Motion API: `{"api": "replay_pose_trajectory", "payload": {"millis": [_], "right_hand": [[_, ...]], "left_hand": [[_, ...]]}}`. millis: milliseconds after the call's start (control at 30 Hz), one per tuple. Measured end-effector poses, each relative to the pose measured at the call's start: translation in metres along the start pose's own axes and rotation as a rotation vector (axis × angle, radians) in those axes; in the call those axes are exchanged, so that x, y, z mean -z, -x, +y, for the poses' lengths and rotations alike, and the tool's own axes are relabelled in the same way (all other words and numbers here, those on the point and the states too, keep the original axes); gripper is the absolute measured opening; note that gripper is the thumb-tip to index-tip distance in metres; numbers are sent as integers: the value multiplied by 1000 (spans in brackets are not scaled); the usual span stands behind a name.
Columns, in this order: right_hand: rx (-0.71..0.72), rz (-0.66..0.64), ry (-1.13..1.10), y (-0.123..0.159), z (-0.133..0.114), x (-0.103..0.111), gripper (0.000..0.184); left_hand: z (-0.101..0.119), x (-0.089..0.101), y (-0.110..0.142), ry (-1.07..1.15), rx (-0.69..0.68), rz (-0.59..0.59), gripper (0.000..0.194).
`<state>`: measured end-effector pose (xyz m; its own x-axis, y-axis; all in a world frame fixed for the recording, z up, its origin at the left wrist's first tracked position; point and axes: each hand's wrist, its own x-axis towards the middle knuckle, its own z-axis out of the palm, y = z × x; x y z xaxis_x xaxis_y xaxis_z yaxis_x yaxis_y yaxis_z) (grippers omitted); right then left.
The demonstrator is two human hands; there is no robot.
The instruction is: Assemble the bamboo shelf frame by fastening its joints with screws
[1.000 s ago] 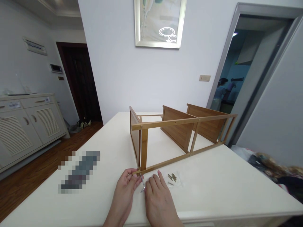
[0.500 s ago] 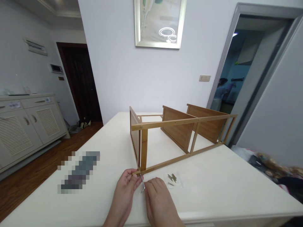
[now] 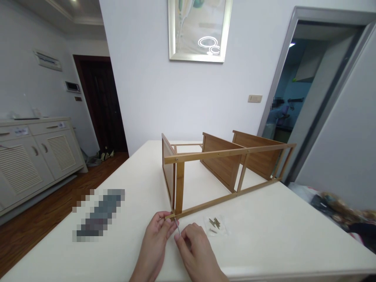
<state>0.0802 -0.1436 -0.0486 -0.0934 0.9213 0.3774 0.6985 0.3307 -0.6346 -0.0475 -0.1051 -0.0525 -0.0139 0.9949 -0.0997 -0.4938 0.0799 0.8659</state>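
Observation:
A wooden shelf frame (image 3: 211,203) lies on its side on the white table, its three slatless panels standing upright. My left hand (image 3: 156,237) is closed around the frame's near left corner, fingers wrapped on the end of the lower rail. Between thumb and fingers, my right hand (image 3: 194,243) grips a thin metal hex key (image 3: 178,227). The key's far tip meets the rail at that same corner, beside my left fingertips; its bent end is hidden in my right hand. Several brass-coloured screws (image 3: 216,223) lie on a small clear plastic bag just right of my right hand.
A blurred-out dark object (image 3: 102,215) lies on the table (image 3: 132,180) at left. Behind the table is a wall with a framed picture (image 3: 199,58). Bundled cloth and bags (image 3: 331,207) are heaped past the right edge. A person (image 3: 276,113) stands beyond the doorway.
My right hand has shifted its hold onto the hex key, thumb and fingers now closing on its outer end. My left hand stays at the corner. The view has moved slightly.

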Motion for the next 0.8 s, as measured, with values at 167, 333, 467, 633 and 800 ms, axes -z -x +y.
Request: {"api": "replay_pose_trajectory", "payload": {"millis": [167,333,467,633,800], "right_hand": [[-83,-32,-64,-3,-2,5,27],[-154,-64,-135,-7,-4,8,28],[-205,-64,-151,-8,-1,5,28],[-152,56,-66,-8,15,-13,27],[-4,166,80,-5,27,-24,25]], "left_hand": [[-5,2,-1,-59,-26,-14,41],[-10,1,-4,-172,-67,-22,37],[-13,5,-8,-380,-130,-41,32],[-5,8,-7,-814,-289,-29,21],[-1,10,-11,-1010,-471,13,20]]}}
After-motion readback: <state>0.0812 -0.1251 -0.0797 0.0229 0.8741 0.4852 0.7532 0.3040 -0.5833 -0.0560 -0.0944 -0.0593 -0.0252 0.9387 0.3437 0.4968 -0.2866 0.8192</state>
